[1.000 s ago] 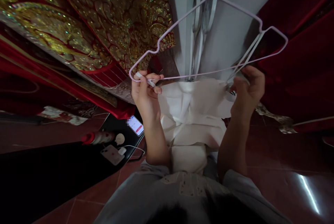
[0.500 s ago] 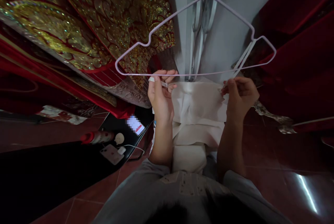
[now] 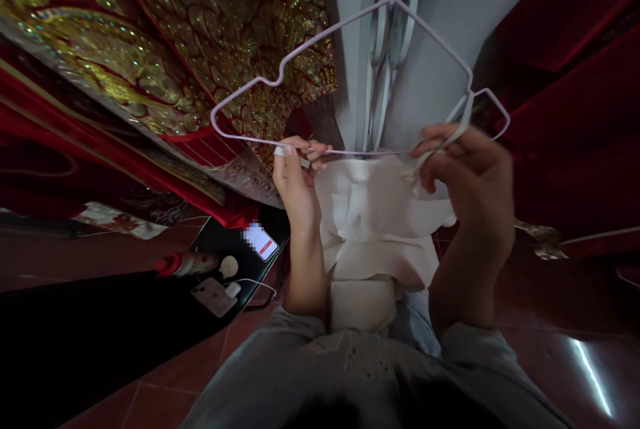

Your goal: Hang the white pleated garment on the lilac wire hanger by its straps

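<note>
A thin lilac wire hanger (image 3: 305,48) hangs in front of me, its hook up by a grey pillar. My left hand (image 3: 295,179) is closed, pinching the hanger's bottom bar together with a strap of the white garment (image 3: 380,216). My right hand (image 3: 470,179) is closed on the garment's other white strap near the hanger's right shoulder. The pale garment droops in folds between my forearms, down to my lap.
Red and gold embroidered fabric (image 3: 165,49) hangs at the left, and dark red cloth (image 3: 575,96) at the right. A black table (image 3: 100,322) at lower left carries a lit phone (image 3: 261,241), a second phone with a charger (image 3: 215,296) and a red-capped bottle (image 3: 185,264). Red floor tiles lie below.
The hanger has shifted left and tilted. My right hand has risen and come nearer the hanger's right shoulder, carrying the strap. My left hand slid right along the bottom bar and stays pinched there.
</note>
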Available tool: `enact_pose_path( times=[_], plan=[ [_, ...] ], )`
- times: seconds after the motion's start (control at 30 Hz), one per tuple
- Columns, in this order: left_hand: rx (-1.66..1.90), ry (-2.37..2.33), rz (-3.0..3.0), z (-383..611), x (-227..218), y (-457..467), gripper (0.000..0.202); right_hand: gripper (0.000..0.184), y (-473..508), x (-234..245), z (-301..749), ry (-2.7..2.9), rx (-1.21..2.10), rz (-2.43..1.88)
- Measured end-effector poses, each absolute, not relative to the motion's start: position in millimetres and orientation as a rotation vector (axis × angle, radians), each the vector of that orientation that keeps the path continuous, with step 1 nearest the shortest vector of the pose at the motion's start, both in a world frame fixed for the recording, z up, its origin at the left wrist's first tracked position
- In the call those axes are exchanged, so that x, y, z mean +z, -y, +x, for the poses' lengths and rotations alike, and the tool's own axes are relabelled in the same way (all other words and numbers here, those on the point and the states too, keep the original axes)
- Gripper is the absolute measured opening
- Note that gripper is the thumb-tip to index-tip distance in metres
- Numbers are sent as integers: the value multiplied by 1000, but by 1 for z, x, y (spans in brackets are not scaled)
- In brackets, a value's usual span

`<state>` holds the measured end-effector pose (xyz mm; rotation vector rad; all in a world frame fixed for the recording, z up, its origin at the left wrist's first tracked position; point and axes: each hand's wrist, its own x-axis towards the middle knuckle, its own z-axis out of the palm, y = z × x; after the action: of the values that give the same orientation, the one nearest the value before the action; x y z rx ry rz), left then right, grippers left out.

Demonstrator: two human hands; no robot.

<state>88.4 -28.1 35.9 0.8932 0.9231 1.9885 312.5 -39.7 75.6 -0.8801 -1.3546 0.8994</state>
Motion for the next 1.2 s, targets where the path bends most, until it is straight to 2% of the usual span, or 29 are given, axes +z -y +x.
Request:
enact_pose_path(
  times=[0.07, 0.17, 0.3, 0.43, 0.5, 0.6, 0.73, 0.93, 1.0, 1.13, 1.2],
  plan=[
    [1994, -887, 904, 87, 36, 28, 39, 31, 23, 76, 335, 1226, 758, -846],
    [2015, -867, 903, 86, 35, 28, 40, 32, -2, 59, 379, 961, 578, -809],
    [1985, -856, 882, 90, 33, 27, 40, 23, 4, 28, 404, 825, 343, -902],
    [1959, -863, 845, 94, 33, 26, 39, 20, 50, 40, 372, 1174, 500, -1076],
    [1946, -908, 821, 96, 34, 27, 40, 25, 64, 57, 353, 1358, 661, -1162],
    [1932, -921, 825, 96, 35, 30, 40, 30, 61, 72, 336, 1505, 694, -1163],
    [1924, -836, 895, 90, 33, 30, 38, 34, 45, 60, 329, 1703, 580, -1154],
    [1776, -886, 1028, 53, 32, 36, 31, 28, 46, 44, 328, 1618, 626, -1072],
    [1828, -991, 1110, 36, 33, 43, 23, 25, 45, 45, 330, 1605, 618, -1077],
    [2103, -1249, 1250, 11, 36, 54, 41, 18, 41, 48, 333, 1598, 586, -1085],
    [2207, -1285, 1303, 5, 36, 52, 37, 16, 40, 48, 333, 1591, 577, -1083]
  ],
)
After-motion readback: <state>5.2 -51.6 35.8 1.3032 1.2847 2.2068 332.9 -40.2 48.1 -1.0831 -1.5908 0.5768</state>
